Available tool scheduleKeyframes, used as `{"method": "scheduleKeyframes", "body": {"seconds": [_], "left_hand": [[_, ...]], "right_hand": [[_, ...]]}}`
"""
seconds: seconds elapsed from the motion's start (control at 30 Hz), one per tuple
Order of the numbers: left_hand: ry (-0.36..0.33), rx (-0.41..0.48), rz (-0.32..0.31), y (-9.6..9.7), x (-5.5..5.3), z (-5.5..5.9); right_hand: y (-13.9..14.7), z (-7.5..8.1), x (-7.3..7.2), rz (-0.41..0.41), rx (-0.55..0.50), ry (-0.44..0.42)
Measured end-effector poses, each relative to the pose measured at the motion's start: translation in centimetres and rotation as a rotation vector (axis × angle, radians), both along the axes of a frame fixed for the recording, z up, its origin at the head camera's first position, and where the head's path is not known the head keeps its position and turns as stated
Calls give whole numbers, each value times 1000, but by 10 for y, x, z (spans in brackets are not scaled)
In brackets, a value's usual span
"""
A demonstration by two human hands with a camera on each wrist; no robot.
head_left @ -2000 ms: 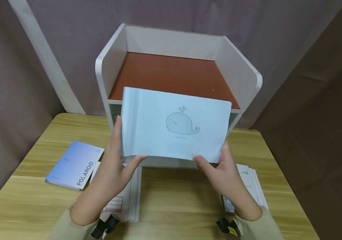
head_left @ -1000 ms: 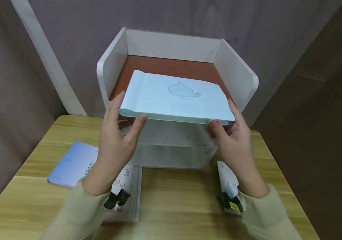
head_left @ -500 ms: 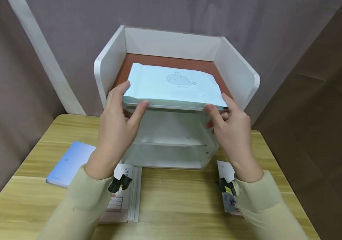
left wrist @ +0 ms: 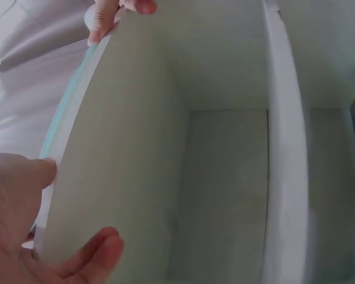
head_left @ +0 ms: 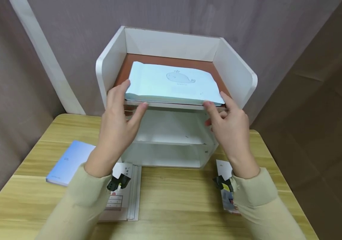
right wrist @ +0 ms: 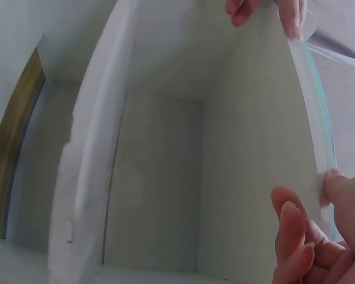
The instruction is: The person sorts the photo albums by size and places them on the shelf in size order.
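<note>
A pale blue sketchbook (head_left: 156, 85) with a whale drawing lies flat on the reddish-brown top board (head_left: 165, 59) of a white desk shelf (head_left: 237, 73), its near edge along the board's front. My left hand (head_left: 115, 120) touches its left front corner, forefinger along the side and thumb at the front edge. At the right front corner my right hand (head_left: 229, 126) does the same. In the left wrist view, fingers (left wrist: 100, 254) of the left hand hang below the board, apart from it. Loosely bent fingers (right wrist: 293, 231) of the right hand are likewise beneath, in the right wrist view.
A blue book (head_left: 69, 163) lies on the wooden table (head_left: 171, 203) at left. Beside it, partly under the left forearm, is a stack of white books (head_left: 133, 196). Another book (head_left: 224, 170) lies under the right wrist. Below the board is a white compartment (head_left: 171, 128).
The sketchbook, held up tilted toward me earlier, has been lowered flat and moved back onto the top board. Both hands moved forward with it and now rest at its front corners.
</note>
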State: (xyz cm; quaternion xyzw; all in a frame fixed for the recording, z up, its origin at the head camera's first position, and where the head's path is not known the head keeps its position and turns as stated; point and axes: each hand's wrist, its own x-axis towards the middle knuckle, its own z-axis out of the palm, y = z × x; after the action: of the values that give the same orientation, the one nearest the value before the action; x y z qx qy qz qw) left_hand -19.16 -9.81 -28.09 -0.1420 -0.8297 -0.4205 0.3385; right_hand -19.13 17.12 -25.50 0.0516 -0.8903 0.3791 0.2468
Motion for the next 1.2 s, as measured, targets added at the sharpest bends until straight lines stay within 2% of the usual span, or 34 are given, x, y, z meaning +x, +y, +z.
{"method": "scheduleKeyframes", "body": {"seconds": [0.13,0.23,0.33,0.4,0.47,0.53,0.6,0.73,0.83,0.9,1.1,1.2], "left_hand": [[25,86,-127,-7,9,-13],[108,118,-191,-15,21,-25],[187,114,-236,-22,36,-39],[196,94,-256,-28,47,-51],[159,56,-249,-33,57,-65],[87,7,-222,-38,65,-80],[3,-49,-173,-41,71,-95],[-149,-152,-83,-46,79,-117],[-234,-199,-40,-49,85,-127],[-289,-229,-15,-52,88,-133],[-434,-347,63,-65,91,-152],[-478,-394,98,-70,89,-160]], "right_hand": [[1,-17,3,39,-39,42],[0,-35,11,103,-92,121],[-2,-55,25,186,-146,225],[-5,-68,34,248,-169,283],[-11,-80,44,299,-189,289],[-20,-88,55,353,-205,236],[-30,-95,64,389,-212,146],[-43,-126,66,406,-234,-61],[-45,-153,63,388,-275,-220],[-47,-164,65,387,-299,-316],[-57,-189,69,413,-317,-520],[-62,-197,71,455,-361,-621]]}}
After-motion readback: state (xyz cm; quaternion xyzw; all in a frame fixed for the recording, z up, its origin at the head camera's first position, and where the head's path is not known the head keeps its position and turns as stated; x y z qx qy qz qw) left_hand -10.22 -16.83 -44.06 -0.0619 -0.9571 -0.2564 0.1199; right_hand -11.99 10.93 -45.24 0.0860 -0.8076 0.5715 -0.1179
